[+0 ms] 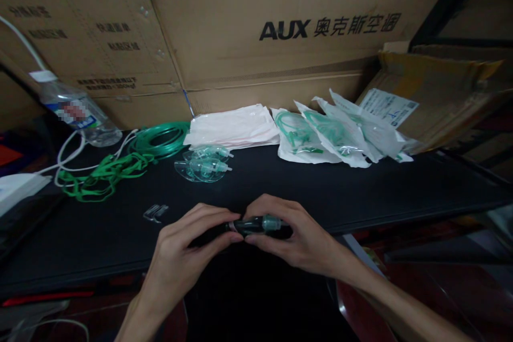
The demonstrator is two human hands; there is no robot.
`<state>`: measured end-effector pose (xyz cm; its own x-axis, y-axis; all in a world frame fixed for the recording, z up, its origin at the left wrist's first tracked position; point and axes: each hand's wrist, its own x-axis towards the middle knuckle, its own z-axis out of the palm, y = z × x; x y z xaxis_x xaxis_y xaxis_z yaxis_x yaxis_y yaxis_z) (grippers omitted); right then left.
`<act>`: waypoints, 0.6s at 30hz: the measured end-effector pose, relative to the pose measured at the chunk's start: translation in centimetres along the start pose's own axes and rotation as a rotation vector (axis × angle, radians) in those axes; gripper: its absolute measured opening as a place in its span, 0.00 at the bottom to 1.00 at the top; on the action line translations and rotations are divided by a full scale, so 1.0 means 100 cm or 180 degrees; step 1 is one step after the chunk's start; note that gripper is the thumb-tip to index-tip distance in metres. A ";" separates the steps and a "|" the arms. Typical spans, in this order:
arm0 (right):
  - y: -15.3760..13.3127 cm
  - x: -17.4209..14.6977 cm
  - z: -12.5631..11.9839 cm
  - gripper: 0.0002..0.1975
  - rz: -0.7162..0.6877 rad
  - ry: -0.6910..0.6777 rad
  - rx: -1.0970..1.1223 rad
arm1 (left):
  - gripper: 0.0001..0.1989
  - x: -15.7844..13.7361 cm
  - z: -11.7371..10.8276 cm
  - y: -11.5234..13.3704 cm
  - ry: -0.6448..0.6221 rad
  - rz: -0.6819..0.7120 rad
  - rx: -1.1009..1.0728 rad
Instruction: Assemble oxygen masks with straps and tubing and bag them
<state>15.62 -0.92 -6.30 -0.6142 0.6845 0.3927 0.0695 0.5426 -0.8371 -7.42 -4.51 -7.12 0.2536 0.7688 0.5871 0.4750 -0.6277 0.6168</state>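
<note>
The left hand (182, 246) and right hand (304, 235) are pinching a mask (272, 223), apparently adjusting its edge, next needing steadiness, with loose masks (205, 166) lying beyond the grip.

AUX box (240, 75): is catching soft, dim light; large lettering is reading clearly, small print is blurring.
Bottle (100, 131): is throwing back pale glints; mosaic blocks are covering part of its label.
Plastic pouches (336, 136): are shining faintly along their clear film.
Clear masks (204, 168): are showing small white highlights.
Black tabletop (248, 184): is soaking up light; its front edge is bowing with lens distortion.
Left hand (186, 240), right hand (304, 240): are being lit on top, shading underneath.
Green-tinted piece (271, 223): is partly melting into darkness.
Lower middle: is sinking into near-black.
Right edge: is stretching and smearing.
</note>
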 end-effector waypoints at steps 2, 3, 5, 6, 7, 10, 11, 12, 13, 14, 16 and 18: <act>0.001 0.000 0.000 0.08 -0.0097 0.0042 0.0013 | 0.11 -0.001 0.000 0.001 0.0037 -0.0076 -0.0109; 0.001 0.001 0.001 0.08 -0.0146 0.0083 0.0028 | 0.11 0.000 0.000 0.001 0.0044 -0.0124 -0.0167; 0.002 0.002 0.003 0.08 -0.0240 0.0214 0.0050 | 0.11 0.001 0.002 0.004 0.0084 -0.0231 -0.0280; 0.002 0.002 0.005 0.08 -0.0282 0.0300 0.0048 | 0.10 0.002 0.003 0.006 0.0131 -0.0301 -0.0330; 0.002 0.002 0.007 0.09 -0.0335 0.0396 0.0033 | 0.09 0.003 0.004 0.007 0.0197 -0.0387 -0.0378; 0.002 0.001 0.014 0.12 -0.0545 0.0666 -0.0119 | 0.07 0.006 0.009 0.009 0.0498 -0.0742 -0.0548; 0.002 0.000 0.016 0.14 -0.0618 0.0729 -0.0203 | 0.07 0.007 0.011 0.009 0.0623 -0.0902 -0.0648; 0.003 -0.001 0.018 0.16 -0.0696 0.0775 -0.0306 | 0.09 0.007 0.012 0.008 0.0743 -0.1100 -0.0795; 0.005 -0.002 0.020 0.18 -0.0782 0.0811 -0.0426 | 0.13 0.008 0.013 0.007 0.0824 -0.1332 -0.0995; 0.007 -0.003 0.022 0.20 -0.0870 0.0841 -0.0567 | 0.17 0.008 0.014 0.007 0.0845 -0.1593 -0.1235; 0.010 -0.004 0.025 0.25 -0.1055 0.0904 -0.0902 | 0.20 0.009 0.014 0.008 0.0702 -0.2122 -0.1761; 0.014 -0.005 0.026 0.28 -0.1204 0.0969 -0.1218 | 0.19 0.010 0.014 0.011 0.0490 -0.2520 -0.2175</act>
<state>13.95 -1.80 -8.67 -0.4034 0.4882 0.7739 0.2024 0.8724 -0.4449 -5.41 -4.27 -6.55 -0.0535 0.9953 -0.0812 -0.1294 0.0737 0.9888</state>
